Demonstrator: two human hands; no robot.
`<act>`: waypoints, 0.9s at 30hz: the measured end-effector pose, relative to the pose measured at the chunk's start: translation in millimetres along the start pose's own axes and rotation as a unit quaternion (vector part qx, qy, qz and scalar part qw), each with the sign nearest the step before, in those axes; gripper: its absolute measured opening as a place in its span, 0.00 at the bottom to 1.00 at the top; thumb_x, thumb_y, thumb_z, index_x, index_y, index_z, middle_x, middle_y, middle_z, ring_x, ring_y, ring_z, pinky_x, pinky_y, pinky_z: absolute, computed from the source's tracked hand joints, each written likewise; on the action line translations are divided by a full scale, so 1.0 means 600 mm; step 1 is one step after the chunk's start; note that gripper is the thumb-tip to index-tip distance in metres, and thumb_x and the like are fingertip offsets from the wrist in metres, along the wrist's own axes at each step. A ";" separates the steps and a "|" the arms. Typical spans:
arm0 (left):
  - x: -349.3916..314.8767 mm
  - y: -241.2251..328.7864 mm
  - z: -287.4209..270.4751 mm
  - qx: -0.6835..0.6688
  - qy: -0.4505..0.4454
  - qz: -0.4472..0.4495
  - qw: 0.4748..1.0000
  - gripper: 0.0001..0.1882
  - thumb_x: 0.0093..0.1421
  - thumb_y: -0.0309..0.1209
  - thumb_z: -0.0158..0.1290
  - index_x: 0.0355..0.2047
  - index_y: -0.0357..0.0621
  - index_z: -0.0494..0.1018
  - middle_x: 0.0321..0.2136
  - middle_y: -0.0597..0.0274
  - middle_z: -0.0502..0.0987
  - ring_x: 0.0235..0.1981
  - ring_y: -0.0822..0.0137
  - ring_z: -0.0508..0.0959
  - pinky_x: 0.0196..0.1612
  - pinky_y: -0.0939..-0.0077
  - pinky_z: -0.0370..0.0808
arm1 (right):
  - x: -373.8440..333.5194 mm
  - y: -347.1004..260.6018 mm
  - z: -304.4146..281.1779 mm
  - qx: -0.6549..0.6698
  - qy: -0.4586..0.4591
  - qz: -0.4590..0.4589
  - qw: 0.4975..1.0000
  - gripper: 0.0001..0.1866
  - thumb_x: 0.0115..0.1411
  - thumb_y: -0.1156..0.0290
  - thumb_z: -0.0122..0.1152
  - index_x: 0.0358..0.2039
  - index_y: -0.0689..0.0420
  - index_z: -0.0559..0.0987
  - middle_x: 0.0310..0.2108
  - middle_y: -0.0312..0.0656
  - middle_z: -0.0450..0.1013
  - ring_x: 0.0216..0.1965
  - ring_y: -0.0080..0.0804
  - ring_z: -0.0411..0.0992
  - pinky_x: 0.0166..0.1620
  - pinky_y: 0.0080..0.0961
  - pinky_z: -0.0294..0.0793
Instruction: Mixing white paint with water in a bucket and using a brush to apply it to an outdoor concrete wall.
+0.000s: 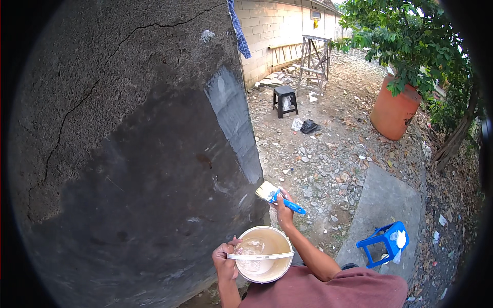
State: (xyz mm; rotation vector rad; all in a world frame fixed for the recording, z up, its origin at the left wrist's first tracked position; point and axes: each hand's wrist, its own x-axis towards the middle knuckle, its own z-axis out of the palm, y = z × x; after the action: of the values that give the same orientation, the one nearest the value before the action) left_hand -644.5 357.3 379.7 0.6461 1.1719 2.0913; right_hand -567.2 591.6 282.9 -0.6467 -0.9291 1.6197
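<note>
My right hand [284,209] is closed round the blue handle of a wide paintbrush [269,192]. Its pale bristles point left, close to the edge of the wall [169,169]. My left hand [225,261] grips the rim of a round cream-coloured bucket [275,241], whose white handle lies across the opening. A clear, wet-looking shape shows inside the bucket, but I cannot tell just what it is. The wall's lower part is dark and smooth, and its upper part is rough grey with a long crack. A lighter grey strip [231,118] runs down along the wall's edge.
A blue plastic stool [382,241] lies on a concrete slab [367,205] at my right. Farther off are a black stool [285,101], a black bag [309,126], a wooden trestle [314,66] and an orange drum [394,109] under a leafy tree [411,41]. Gravel covers the ground.
</note>
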 end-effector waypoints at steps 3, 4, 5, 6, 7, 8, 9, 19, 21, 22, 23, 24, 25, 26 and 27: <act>-0.001 -0.006 -0.004 -0.011 0.003 -0.005 1.000 0.20 0.50 0.12 0.54 0.14 0.51 0.59 0.14 0.74 0.64 0.42 0.62 0.78 0.62 0.60 0.59 | -0.003 -0.010 -0.001 -0.016 0.007 -0.014 1.000 0.22 0.65 0.66 0.51 0.56 0.64 0.64 0.46 0.48 0.70 0.44 0.36 0.73 0.45 0.36 0.79; -0.002 -0.006 -0.004 -0.012 0.003 -0.007 1.000 0.20 0.50 0.12 0.54 0.15 0.50 0.59 0.15 0.74 0.64 0.42 0.62 0.78 0.62 0.60 0.60 | -0.003 -0.019 0.001 -0.013 0.007 -0.016 1.000 0.22 0.65 0.67 0.51 0.55 0.65 0.64 0.46 0.49 0.69 0.45 0.36 0.73 0.45 0.35 0.80; -0.003 -0.005 -0.004 -0.013 0.003 -0.009 1.000 0.20 0.50 0.12 0.54 0.15 0.50 0.59 0.15 0.74 0.64 0.42 0.62 0.78 0.62 0.60 0.60 | -0.003 -0.027 0.004 -0.010 0.007 -0.018 1.000 0.21 0.65 0.68 0.50 0.55 0.65 0.64 0.47 0.50 0.69 0.46 0.36 0.73 0.44 0.34 0.80; -0.003 -0.006 -0.004 -0.013 0.005 -0.008 1.000 0.20 0.50 0.12 0.54 0.15 0.50 0.59 0.15 0.74 0.64 0.42 0.62 0.78 0.62 0.60 0.60 | -0.005 -0.043 0.014 -0.011 0.006 -0.018 1.000 0.21 0.65 0.68 0.50 0.55 0.65 0.64 0.47 0.50 0.69 0.46 0.36 0.73 0.44 0.34 0.80; -0.004 -0.006 -0.004 -0.010 0.005 -0.003 1.000 0.20 0.50 0.12 0.54 0.15 0.50 0.59 0.15 0.74 0.65 0.42 0.62 0.78 0.62 0.61 0.60 | -0.007 -0.060 0.027 -0.007 0.002 -0.028 1.000 0.21 0.65 0.67 0.50 0.55 0.65 0.65 0.46 0.49 0.69 0.45 0.36 0.73 0.44 0.34 0.80; -0.004 -0.006 -0.006 -0.006 0.006 0.001 1.000 0.20 0.50 0.12 0.54 0.15 0.51 0.59 0.15 0.74 0.65 0.42 0.62 0.78 0.62 0.61 0.60 | -0.007 -0.077 0.042 -0.004 -0.001 -0.038 0.999 0.21 0.65 0.66 0.51 0.55 0.64 0.65 0.46 0.49 0.70 0.44 0.36 0.73 0.45 0.35 0.79; -0.005 -0.006 -0.005 -0.006 0.005 0.001 1.000 0.20 0.50 0.12 0.54 0.15 0.51 0.59 0.15 0.74 0.65 0.42 0.62 0.78 0.62 0.61 0.60 | -0.005 -0.092 0.052 0.003 -0.011 -0.050 0.999 0.21 0.65 0.66 0.50 0.55 0.64 0.65 0.47 0.49 0.69 0.44 0.36 0.73 0.45 0.35 0.79; -0.006 -0.008 -0.012 -0.011 0.007 0.016 1.000 0.20 0.49 0.12 0.55 0.15 0.51 0.59 0.16 0.74 0.66 0.42 0.62 0.78 0.62 0.61 0.59 | 0.009 -0.070 0.079 0.045 -0.028 -0.047 0.997 0.21 0.65 0.66 0.51 0.54 0.63 0.65 0.46 0.48 0.69 0.46 0.35 0.72 0.45 0.38 0.79; -0.008 -0.009 -0.012 -0.012 0.010 0.014 1.000 0.20 0.48 0.12 0.55 0.15 0.51 0.59 0.16 0.74 0.66 0.42 0.62 0.78 0.62 0.61 0.59 | 0.008 -0.038 0.066 0.041 -0.024 -0.038 0.998 0.21 0.65 0.65 0.51 0.54 0.63 0.65 0.47 0.48 0.69 0.46 0.36 0.72 0.45 0.38 0.79; -0.007 -0.009 -0.010 -0.014 0.016 0.010 1.000 0.20 0.48 0.12 0.55 0.15 0.51 0.59 0.16 0.74 0.66 0.42 0.62 0.78 0.62 0.61 0.59 | 0.007 -0.023 0.059 0.038 -0.019 -0.030 0.999 0.21 0.65 0.64 0.51 0.54 0.63 0.65 0.47 0.48 0.69 0.46 0.36 0.72 0.45 0.38 0.79; -0.007 -0.009 -0.010 -0.017 0.020 0.006 1.000 0.20 0.48 0.12 0.55 0.15 0.51 0.59 0.16 0.74 0.65 0.42 0.62 0.78 0.62 0.61 0.59 | 0.006 -0.009 0.049 0.034 -0.016 -0.029 0.999 0.22 0.65 0.64 0.51 0.55 0.63 0.64 0.47 0.48 0.69 0.45 0.36 0.73 0.45 0.38 0.79; -0.007 -0.009 -0.011 -0.016 0.021 0.006 1.000 0.20 0.48 0.12 0.55 0.15 0.51 0.59 0.16 0.74 0.65 0.42 0.62 0.78 0.62 0.61 0.59 | 0.005 0.004 0.040 0.034 -0.015 -0.028 0.999 0.22 0.65 0.64 0.51 0.55 0.63 0.64 0.47 0.48 0.69 0.45 0.36 0.73 0.45 0.38 0.79; -0.007 -0.009 -0.011 -0.017 0.023 0.001 1.000 0.21 0.48 0.12 0.55 0.15 0.51 0.59 0.15 0.74 0.65 0.42 0.62 0.78 0.63 0.61 0.59 | 0.004 0.013 0.030 0.025 -0.016 -0.021 0.999 0.22 0.65 0.64 0.51 0.55 0.63 0.64 0.46 0.48 0.70 0.45 0.36 0.73 0.45 0.37 0.79; -0.006 -0.009 -0.011 -0.018 0.025 -0.004 1.000 0.21 0.48 0.12 0.55 0.15 0.51 0.58 0.15 0.74 0.65 0.42 0.62 0.78 0.63 0.61 0.58 | 0.003 0.021 0.020 0.017 -0.016 -0.013 1.000 0.22 0.65 0.64 0.51 0.55 0.63 0.65 0.46 0.48 0.70 0.45 0.36 0.73 0.45 0.37 0.79; -0.007 -0.009 -0.010 -0.018 0.024 -0.006 1.000 0.21 0.48 0.12 0.55 0.15 0.51 0.58 0.15 0.74 0.65 0.42 0.62 0.78 0.63 0.61 0.58 | 0.000 0.027 0.012 0.016 -0.014 -0.013 1.000 0.22 0.65 0.64 0.51 0.55 0.63 0.65 0.46 0.48 0.70 0.45 0.36 0.73 0.45 0.37 0.79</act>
State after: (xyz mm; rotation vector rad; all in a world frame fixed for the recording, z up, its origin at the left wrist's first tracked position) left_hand -644.3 353.3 371.8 0.5732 1.1593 2.1244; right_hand -581.8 588.5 273.3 -0.5890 -0.9269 1.6201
